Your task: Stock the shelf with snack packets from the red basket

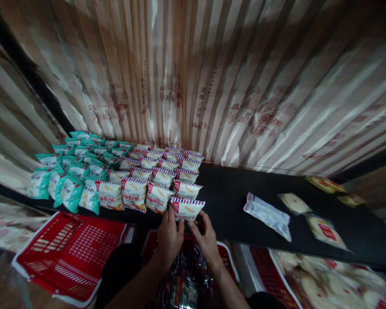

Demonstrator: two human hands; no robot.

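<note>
Both of my hands meet at one snack packet (187,208) with a red, white and blue striped edge, lying at the front of the black shelf (225,201). My left hand (168,237) pinches its near left edge. My right hand (206,237) pinches its near right edge. The packet sits at the right end of the front row of matching packets (148,189). To their left lie rows of green packets (70,171).
A silver packet (267,215) and several loose round-snack packets (324,229) lie on the shelf's right. A red basket (67,253) stands below left, another red basket (225,253) with goods sits under my hands, and a bin of packets (334,283) is at lower right. A striped curtain (193,86) hangs behind.
</note>
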